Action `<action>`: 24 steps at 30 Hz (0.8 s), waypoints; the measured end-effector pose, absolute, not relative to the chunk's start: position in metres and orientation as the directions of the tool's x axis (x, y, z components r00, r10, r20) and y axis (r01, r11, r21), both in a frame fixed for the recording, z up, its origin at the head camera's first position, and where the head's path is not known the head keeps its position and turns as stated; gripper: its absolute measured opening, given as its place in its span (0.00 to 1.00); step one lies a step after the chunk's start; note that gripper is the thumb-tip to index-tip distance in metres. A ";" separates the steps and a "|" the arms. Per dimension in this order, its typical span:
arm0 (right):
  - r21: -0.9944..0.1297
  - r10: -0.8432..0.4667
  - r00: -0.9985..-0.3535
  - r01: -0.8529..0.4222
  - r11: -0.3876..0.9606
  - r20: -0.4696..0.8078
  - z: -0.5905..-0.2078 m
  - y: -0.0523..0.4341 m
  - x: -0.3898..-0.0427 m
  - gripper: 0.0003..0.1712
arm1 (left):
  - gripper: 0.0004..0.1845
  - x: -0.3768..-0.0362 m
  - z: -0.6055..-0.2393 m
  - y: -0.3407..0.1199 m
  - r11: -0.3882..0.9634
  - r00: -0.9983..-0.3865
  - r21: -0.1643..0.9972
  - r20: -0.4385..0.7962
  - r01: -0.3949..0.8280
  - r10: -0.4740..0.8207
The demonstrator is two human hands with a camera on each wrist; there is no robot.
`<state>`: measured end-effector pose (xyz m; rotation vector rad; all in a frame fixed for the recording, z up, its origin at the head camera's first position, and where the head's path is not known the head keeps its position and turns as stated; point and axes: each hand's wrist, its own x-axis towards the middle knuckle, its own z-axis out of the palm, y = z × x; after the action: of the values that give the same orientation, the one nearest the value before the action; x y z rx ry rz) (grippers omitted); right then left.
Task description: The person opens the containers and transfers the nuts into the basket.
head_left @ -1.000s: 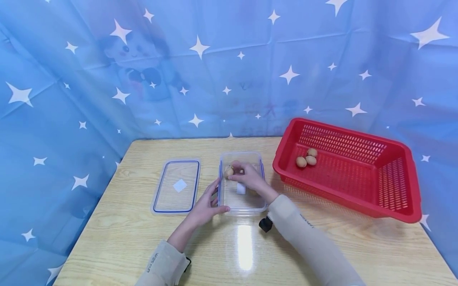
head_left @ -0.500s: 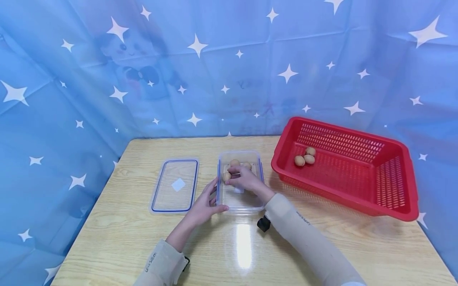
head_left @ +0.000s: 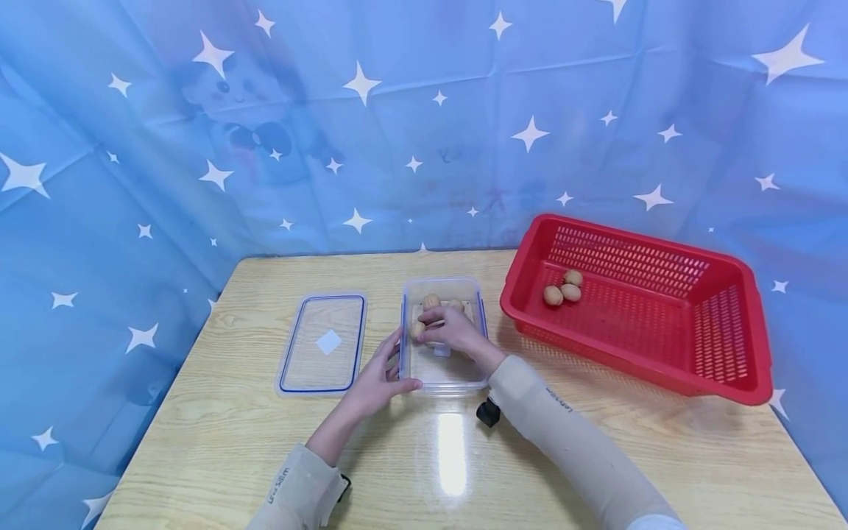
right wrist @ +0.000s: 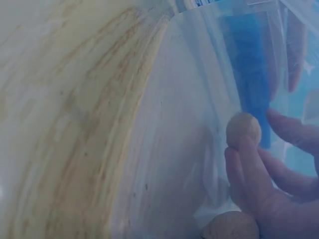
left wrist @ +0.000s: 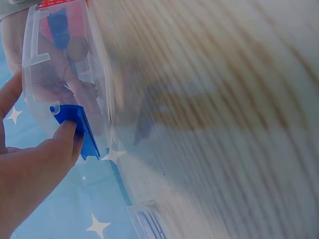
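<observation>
Lowered a little since the earlier frame: right hand (head_left: pixel 453 333) with its nut (head_left: pixel 419 329), now down inside the clear box (head_left: pixel 442 375) rather than above its rim. Largest to smallest: wooden counter (head_left: pixel 450 456) carrying everything; red basket (head_left: pixel 722 346) at far right, well apart from the hands, with three nuts (head_left: pixel 563 287) clustered in its far left corner; clear lid (head_left: pixel 323 342) lying flat just left of the box; clear box at centre with two nuts (head_left: pixel 442 302) already at its far end. Left hand (head_left: pixel 377 379) on the box's near left corner, thumb and fingers pinching the wall at the blue clip (left wrist: pixel 82 132), steadying it. Right hand fingers (right wrist: pixel 249 164) curled round the nut, pinching it close to the left wall, seemingly just above the floor. Best handled, by judgement: keep the left grip firm so the light box cannot slide, bring the nut down to touch the floor beside the two others before letting go, open the fingers gently to stop it rolling, then lift straight up clear of the rim.
</observation>
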<state>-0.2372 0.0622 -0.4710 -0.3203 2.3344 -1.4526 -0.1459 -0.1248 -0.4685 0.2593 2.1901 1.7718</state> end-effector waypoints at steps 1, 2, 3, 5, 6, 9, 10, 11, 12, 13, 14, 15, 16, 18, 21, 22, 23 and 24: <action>-0.894 -0.377 -0.906 0.003 0.447 -0.191 -0.471 0.062 -0.238 0.24 | 0.53 -0.146 -0.468 -0.125 0.220 -0.936 0.974 -0.127 -0.054 0.329; -0.892 -0.373 -0.908 0.002 0.452 -0.192 -0.470 0.062 -0.238 0.24 | 0.53 -0.147 -0.468 -0.125 0.221 -0.937 0.974 -0.127 -0.055 0.327; -0.888 -0.368 -0.909 0.004 0.459 -0.194 -0.470 0.061 -0.238 0.23 | 0.52 -0.147 -0.468 -0.125 0.222 -0.937 0.974 -0.126 -0.053 0.325; -0.882 -0.359 -0.913 0.000 0.471 -0.192 -0.468 0.061 -0.238 0.21 | 0.52 -0.147 -0.468 -0.126 0.227 -0.939 0.973 -0.123 -0.050 0.321; -0.878 -0.354 -0.916 -0.004 0.479 -0.189 -0.468 0.060 -0.238 0.20 | 0.53 -0.147 -0.468 -0.126 0.233 -0.939 0.971 -0.120 -0.045 0.321; -0.869 -0.357 -0.915 -0.014 0.495 -0.189 -0.470 0.059 -0.237 0.18 | 0.54 -0.145 -0.469 -0.128 0.246 -0.940 0.968 -0.127 -0.048 0.316; -0.866 -0.360 -0.913 -0.016 0.501 -0.191 -0.471 0.058 -0.236 0.18 | 0.54 -0.144 -0.469 -0.128 0.250 -0.941 0.967 -0.129 -0.050 0.313; -0.862 -0.361 -0.912 -0.018 0.507 -0.194 -0.471 0.058 -0.235 0.18 | 0.55 -0.144 -0.470 -0.128 0.252 -0.941 0.966 -0.131 -0.051 0.311; -0.860 -0.364 -0.910 -0.016 0.510 -0.198 -0.472 0.057 -0.234 0.18 | 0.54 -0.143 -0.470 -0.129 0.254 -0.942 0.966 -0.130 -0.050 0.310; -0.861 -0.367 -0.909 -0.015 0.509 -0.200 -0.473 0.057 -0.233 0.18 | 0.54 -0.143 -0.470 -0.129 0.253 -0.942 0.966 -0.131 -0.052 0.307; -0.860 -0.364 -0.910 -0.016 0.510 -0.199 -0.473 0.057 -0.233 0.18 | 0.54 -0.143 -0.470 -0.129 0.250 -0.942 0.967 -0.123 -0.044 0.312; -0.860 -0.362 -0.912 -0.019 0.511 -0.195 -0.473 0.057 -0.232 0.18 | 0.54 -0.142 -0.471 -0.129 0.249 -0.942 0.968 -0.115 -0.034 0.316; -0.857 -0.356 -0.914 -0.019 0.514 -0.193 -0.473 0.057 -0.232 0.18 | 0.53 -0.143 -0.471 -0.129 0.248 -0.941 0.968 -0.108 -0.026 0.322; -0.854 -0.349 -0.919 -0.027 0.520 -0.184 -0.472 0.058 -0.232 0.18 | 0.53 -0.143 -0.470 -0.128 0.245 -0.938 0.969 -0.103 -0.020 0.332; -0.850 -0.348 -0.920 -0.035 0.525 -0.177 -0.473 0.058 -0.232 0.19 | 0.54 -0.143 -0.471 -0.128 0.240 -0.936 0.970 -0.107 -0.024 0.337; -0.850 -0.349 -0.920 -0.036 0.525 -0.177 -0.473 0.058 -0.232 0.19 | 0.54 -0.143 -0.471 -0.127 0.236 -0.936 0.971 -0.108 -0.027 0.335; -0.851 -0.351 -0.920 -0.039 0.523 -0.173 -0.473 0.059 -0.232 0.19 | 0.54 -0.143 -0.471 -0.127 0.235 -0.937 0.972 -0.109 -0.030 0.333; -0.854 -0.351 -0.921 -0.042 0.519 -0.168 -0.473 0.059 -0.231 0.20 | 0.54 -0.143 -0.472 -0.127 0.234 -0.937 0.972 -0.103 -0.023 0.334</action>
<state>-0.2314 0.0590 -0.4727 -0.3271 2.4436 -1.3607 -0.1431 -0.1271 -0.4720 0.2897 2.2219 1.7572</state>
